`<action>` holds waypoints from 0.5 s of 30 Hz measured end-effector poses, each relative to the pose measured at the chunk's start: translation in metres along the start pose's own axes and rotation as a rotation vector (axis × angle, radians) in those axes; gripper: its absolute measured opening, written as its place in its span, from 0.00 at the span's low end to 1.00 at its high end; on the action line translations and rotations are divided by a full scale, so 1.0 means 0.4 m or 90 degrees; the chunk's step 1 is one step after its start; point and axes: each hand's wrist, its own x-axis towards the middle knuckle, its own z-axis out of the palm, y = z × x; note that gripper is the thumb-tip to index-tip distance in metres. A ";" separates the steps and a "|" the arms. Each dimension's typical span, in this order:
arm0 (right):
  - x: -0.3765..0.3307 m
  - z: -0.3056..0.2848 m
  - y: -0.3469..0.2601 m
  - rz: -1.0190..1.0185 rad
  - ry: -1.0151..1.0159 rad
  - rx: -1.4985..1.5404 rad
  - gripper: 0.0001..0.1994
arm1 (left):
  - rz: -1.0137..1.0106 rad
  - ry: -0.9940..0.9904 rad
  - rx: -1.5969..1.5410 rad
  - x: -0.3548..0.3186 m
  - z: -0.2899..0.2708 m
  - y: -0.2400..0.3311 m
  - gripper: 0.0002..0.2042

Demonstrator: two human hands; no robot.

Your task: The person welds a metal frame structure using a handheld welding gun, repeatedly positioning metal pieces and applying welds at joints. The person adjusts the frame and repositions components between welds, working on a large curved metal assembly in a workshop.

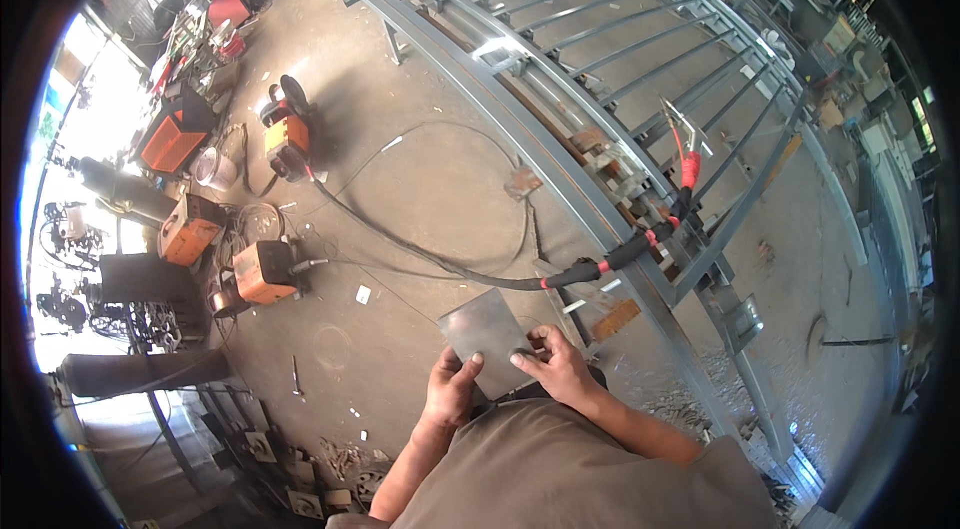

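A flat grey metal plate [486,327], roughly square, is held in front of my body at the lower middle. My left hand [452,384] grips its near left edge, thumb on top and fingers mostly hidden underneath. On the opposite edge, my right hand [556,367] pinches the plate with the thumb over its face and the fingers curled. Just beyond the right hand, a black cable with red tape [625,254] lies across the steel frame. A welding gun with a red-wrapped handle [690,169] rests at its end on the frame.
A long steel frame with parallel bars [560,139] runs from the far middle to the near right. On the left floor stand an orange wire feeder [287,137], orange machines [263,272] and a dark cylinder [125,191]. Metal scraps [613,319] lie beside the frame.
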 end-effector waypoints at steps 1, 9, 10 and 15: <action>0.029 0.038 -0.018 -0.012 0.015 -0.025 0.20 | 0.007 0.018 0.008 0.005 -0.023 0.031 0.17; 0.268 0.193 -0.133 -0.026 0.017 -0.116 0.14 | 0.053 0.122 0.032 0.153 -0.099 0.226 0.15; 0.303 0.210 -0.142 -0.027 0.029 -0.139 0.14 | 0.061 0.123 0.030 0.184 -0.098 0.249 0.15; 0.534 0.252 -0.171 -0.078 0.068 0.009 0.14 | 0.066 0.123 0.038 0.364 -0.092 0.387 0.16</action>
